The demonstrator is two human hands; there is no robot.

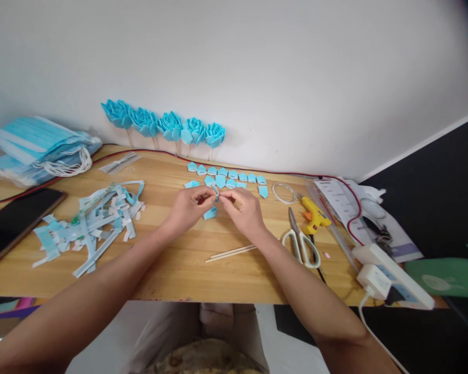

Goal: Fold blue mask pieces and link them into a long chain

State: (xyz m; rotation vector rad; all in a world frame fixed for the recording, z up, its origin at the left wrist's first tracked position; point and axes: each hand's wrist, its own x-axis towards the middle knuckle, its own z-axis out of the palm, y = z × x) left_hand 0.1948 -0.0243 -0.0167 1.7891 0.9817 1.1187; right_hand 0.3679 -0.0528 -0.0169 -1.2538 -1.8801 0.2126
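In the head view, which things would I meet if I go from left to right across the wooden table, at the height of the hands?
Black phone → pile of cut scraps → left hand → small blue piece → right hand → pale ring → yellow glue gun → white power strip

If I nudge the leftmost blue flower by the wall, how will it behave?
The flower will likely tip or slide sideways: its wide head outsizes the thin stem, and it seems merely propped against the wall. Its folded petals look thin, so it's probably light and may crush if squeezed.
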